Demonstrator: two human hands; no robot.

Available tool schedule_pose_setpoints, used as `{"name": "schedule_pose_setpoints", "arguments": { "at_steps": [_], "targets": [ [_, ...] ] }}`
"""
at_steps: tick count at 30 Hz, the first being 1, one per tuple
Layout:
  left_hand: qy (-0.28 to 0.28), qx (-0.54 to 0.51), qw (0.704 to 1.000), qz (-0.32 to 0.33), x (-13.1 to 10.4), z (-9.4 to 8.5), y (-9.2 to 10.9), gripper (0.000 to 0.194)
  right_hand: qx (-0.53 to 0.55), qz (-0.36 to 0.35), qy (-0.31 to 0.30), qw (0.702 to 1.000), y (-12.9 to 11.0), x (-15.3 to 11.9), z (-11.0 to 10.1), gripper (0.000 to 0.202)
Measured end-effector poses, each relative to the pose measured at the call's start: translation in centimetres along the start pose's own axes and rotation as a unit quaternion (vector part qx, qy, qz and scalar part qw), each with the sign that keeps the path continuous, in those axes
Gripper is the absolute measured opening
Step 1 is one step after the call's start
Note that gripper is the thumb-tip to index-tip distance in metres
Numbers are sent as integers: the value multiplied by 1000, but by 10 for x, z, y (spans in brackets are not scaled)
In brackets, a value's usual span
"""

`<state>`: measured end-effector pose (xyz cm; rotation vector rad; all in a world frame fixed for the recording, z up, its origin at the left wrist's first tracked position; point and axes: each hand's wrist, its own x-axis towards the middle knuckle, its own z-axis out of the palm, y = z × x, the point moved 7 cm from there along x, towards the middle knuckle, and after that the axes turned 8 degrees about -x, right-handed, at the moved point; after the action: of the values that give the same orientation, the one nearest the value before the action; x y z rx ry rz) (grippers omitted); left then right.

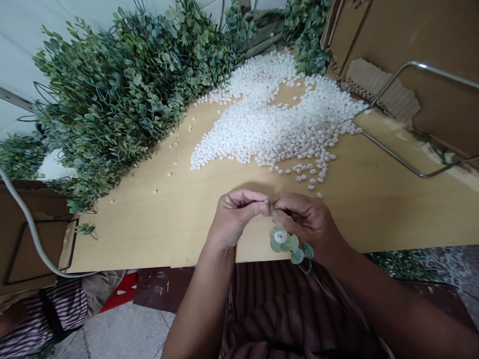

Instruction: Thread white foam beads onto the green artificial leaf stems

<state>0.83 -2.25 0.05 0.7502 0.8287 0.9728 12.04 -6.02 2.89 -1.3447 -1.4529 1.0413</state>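
My left hand point(234, 214) pinches a small white bead at the tip of a thin green stem, thumb and forefinger closed on it. My right hand point(309, 222) grips the same artificial leafy sprig point(288, 244), whose pale green round leaves and one white flower bead hang below the fingers. Both hands meet above the near edge of the light wooden board point(149, 224). A big heap of white beads point(277, 119) lies on the board beyond my hands.
A large pile of artificial green foliage point(119, 94) covers the board's left and back. Cardboard boxes point(404, 45) and a metal wire frame point(396, 109) stand at right. At left lie a brown box point(30, 234), a grey cable point(26, 219) and another person's striped sleeve point(41, 314).
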Motion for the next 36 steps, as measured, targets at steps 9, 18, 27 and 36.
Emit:
{"name": "schedule_pose_setpoints", "arguments": {
  "at_steps": [9, 18, 27, 36],
  "targets": [
    [1, 15, 1000, -10, 0, 3, 1, 19, 62, 39, -51, 996, 10, -3, 8, 28],
    [-23, 29, 999, 3, -3, 3, 3, 11, 40, 24, -48, 998, 10, -1, 6, 33],
    [-13, 50, 999, -2, -4, 4, 1, 12, -15, 1, -18, 1000, 6, -2, 3, 26],
    [-17, 63, 997, 31, -7, 4, 5, 12, 20, 28, -3, 999, 10, -3, 1, 24]
  ]
}}
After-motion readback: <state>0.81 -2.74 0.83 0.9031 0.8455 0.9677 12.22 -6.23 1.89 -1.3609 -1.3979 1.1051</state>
